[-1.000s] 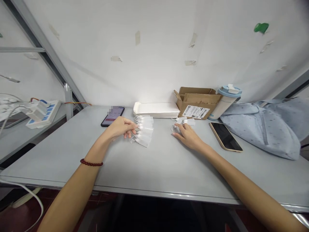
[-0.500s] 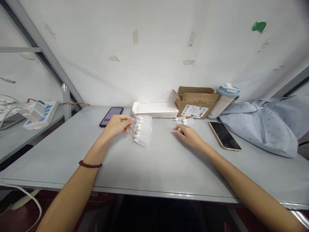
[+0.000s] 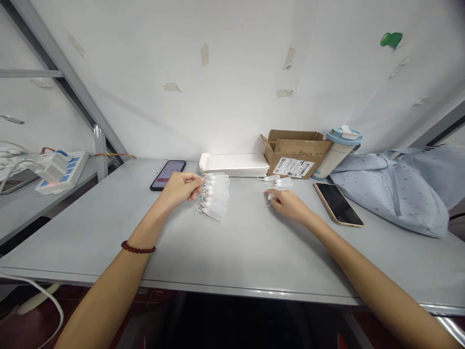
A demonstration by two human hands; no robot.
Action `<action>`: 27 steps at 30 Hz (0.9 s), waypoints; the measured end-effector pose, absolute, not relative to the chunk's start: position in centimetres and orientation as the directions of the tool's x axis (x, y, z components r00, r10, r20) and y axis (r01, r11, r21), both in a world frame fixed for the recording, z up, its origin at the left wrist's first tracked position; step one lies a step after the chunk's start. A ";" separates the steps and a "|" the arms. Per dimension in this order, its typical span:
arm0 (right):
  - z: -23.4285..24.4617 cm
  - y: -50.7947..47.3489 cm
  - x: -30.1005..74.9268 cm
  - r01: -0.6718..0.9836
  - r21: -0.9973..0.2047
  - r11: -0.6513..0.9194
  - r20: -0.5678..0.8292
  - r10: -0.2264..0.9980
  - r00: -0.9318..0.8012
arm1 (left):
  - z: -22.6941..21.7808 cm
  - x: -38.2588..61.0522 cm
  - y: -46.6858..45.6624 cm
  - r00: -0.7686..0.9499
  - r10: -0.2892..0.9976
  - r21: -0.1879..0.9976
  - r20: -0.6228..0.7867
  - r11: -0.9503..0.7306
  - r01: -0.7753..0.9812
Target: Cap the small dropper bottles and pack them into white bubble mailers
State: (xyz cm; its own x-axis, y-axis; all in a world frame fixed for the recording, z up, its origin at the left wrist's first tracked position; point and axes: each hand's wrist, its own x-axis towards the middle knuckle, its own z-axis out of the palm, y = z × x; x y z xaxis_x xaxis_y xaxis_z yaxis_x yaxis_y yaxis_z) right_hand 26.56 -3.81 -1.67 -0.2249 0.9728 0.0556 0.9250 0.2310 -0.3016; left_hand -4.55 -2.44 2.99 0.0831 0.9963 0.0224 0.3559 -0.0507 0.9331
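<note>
Several small white tags with string loops lie in an overlapping row (image 3: pixel 215 194) on the grey table (image 3: pixel 232 252). My left hand (image 3: pixel 179 188) rests at the left end of that row, its fingers curled and pinched on the strings there. My right hand (image 3: pixel 288 203) lies on the table further right, fingers closed over one small white tag (image 3: pixel 269 197) whose thin loop trails to the left. Two more loose tags (image 3: pixel 279 181) lie just beyond my right hand.
A stack of white trays (image 3: pixel 234 165), an open cardboard box (image 3: pixel 295 152) and a lidded tumbler (image 3: pixel 337 152) line the wall. One phone (image 3: pixel 168 174) lies left, another (image 3: pixel 337 203) right, beside a light blue cloth bag (image 3: pixel 399 189). A power strip (image 3: pixel 60 169) sits far left.
My right hand has drawn back toward me with one tag, away from the two loose tags. My left hand has stayed at the row's left end.
</note>
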 end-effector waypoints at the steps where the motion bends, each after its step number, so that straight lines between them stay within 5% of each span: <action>1: -1.7 -3.8 26.6 0.938 -0.263 0.228 0.041 0.973 -0.225 | 2.9 -4.6 -2.4 0.083 0.996 0.933 0.024 -0.052 0.356; 7: -1.2 -4.3 26.0 0.975 -0.149 0.162 0.032 0.987 -0.159 | 3.1 -3.9 -3.1 0.222 0.975 0.944 0.008 -0.081 0.320; 15: -0.5 -5.9 24.4 0.847 -0.396 0.354 0.266 0.928 -0.263 | 3.4 -1.5 -5.2 0.527 0.844 0.963 -0.097 -0.055 0.265; 27: 0.2 -8.2 22.1 0.581 -0.532 0.616 0.370 0.786 -0.495 | 2.5 -0.2 -5.7 0.544 0.835 0.959 -0.081 -0.083 0.271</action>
